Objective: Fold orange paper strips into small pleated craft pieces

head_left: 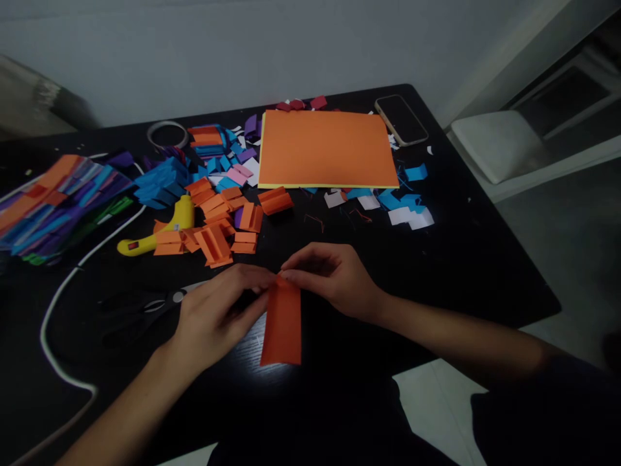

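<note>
An orange paper strip (282, 327) hangs down from my fingertips over the near part of the table. My left hand (223, 310) pinches its upper left edge, and my right hand (337, 278) is closed on its upper right corner. Both sets of fingertips meet at the strip's top, so the exact fold there is partly hidden. Scissors (150, 307) with dark handles lie beside my left hand, which covers part of the blades. Several folded orange paper pieces (213, 243) are heaped beyond my left hand.
A yellow glue gun (179, 220) lies among the folded pieces, with a white cord (46, 330) curving along the left. Orange sheets (330, 149), a phone (402, 120), a tape roll (167, 134), coloured paper bundles (63, 200) and white scraps (411, 217) are farther back.
</note>
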`<act>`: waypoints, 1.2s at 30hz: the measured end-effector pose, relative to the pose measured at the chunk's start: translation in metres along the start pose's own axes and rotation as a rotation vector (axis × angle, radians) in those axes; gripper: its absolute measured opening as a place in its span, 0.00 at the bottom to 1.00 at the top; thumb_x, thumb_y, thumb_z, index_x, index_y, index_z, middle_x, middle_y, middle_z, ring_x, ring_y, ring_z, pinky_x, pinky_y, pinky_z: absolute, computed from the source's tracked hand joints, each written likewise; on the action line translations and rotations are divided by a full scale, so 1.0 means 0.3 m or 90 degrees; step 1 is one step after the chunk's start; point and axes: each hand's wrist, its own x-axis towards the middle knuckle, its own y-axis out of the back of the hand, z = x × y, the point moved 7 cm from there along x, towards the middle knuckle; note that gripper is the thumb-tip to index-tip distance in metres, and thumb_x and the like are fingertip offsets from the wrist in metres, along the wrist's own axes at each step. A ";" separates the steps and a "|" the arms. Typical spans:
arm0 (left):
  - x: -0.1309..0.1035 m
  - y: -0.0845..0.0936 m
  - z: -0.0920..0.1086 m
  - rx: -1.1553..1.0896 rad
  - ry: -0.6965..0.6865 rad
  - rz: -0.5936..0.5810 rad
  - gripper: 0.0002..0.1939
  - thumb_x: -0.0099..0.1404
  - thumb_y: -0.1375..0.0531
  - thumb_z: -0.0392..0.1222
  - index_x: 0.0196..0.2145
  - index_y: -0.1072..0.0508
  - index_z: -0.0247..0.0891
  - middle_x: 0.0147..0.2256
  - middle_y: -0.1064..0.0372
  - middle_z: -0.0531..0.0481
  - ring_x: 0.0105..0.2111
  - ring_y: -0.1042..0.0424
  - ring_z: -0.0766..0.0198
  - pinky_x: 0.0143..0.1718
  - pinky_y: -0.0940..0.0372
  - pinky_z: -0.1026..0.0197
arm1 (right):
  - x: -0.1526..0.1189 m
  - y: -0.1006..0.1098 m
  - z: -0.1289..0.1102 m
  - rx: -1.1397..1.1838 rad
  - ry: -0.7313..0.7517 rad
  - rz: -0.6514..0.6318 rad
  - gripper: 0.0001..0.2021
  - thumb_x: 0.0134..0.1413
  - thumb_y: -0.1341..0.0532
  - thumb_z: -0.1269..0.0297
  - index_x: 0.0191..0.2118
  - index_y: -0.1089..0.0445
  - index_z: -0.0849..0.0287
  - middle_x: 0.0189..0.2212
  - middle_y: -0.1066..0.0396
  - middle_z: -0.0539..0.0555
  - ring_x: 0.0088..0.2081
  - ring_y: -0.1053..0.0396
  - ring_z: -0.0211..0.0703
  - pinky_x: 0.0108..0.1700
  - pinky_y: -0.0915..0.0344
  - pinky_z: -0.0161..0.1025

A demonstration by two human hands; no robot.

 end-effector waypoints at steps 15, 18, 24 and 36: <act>-0.005 0.001 -0.010 0.004 0.032 0.007 0.06 0.69 0.34 0.34 0.44 0.24 0.39 0.38 0.19 0.50 0.36 0.19 0.64 0.38 0.24 0.65 | -0.010 -0.003 -0.014 -0.058 0.059 -0.006 0.06 0.56 0.27 0.65 0.40 0.18 0.57 0.36 0.17 0.52 0.39 0.20 0.41 0.42 0.24 0.36; -0.003 0.000 -0.010 0.002 0.030 0.005 0.06 0.69 0.34 0.34 0.42 0.25 0.39 0.39 0.19 0.49 0.37 0.18 0.63 0.39 0.24 0.64 | -0.011 -0.007 -0.013 -0.067 0.056 -0.022 0.06 0.56 0.27 0.65 0.39 0.17 0.57 0.36 0.17 0.52 0.38 0.20 0.41 0.41 0.24 0.36; -0.002 0.001 -0.004 0.002 0.029 0.009 0.07 0.69 0.34 0.33 0.44 0.25 0.39 0.39 0.19 0.50 0.37 0.18 0.64 0.40 0.24 0.65 | -0.010 -0.003 0.000 -0.017 0.068 -0.002 0.04 0.53 0.26 0.66 0.36 0.16 0.57 0.36 0.17 0.52 0.39 0.20 0.41 0.44 0.24 0.36; -0.001 0.004 -0.004 -0.002 0.025 0.011 0.07 0.69 0.35 0.33 0.44 0.26 0.39 0.39 0.19 0.51 0.35 0.19 0.66 0.38 0.24 0.67 | -0.017 -0.005 0.014 0.039 0.068 0.020 0.06 0.50 0.24 0.64 0.34 0.17 0.57 0.36 0.18 0.52 0.39 0.21 0.40 0.43 0.25 0.36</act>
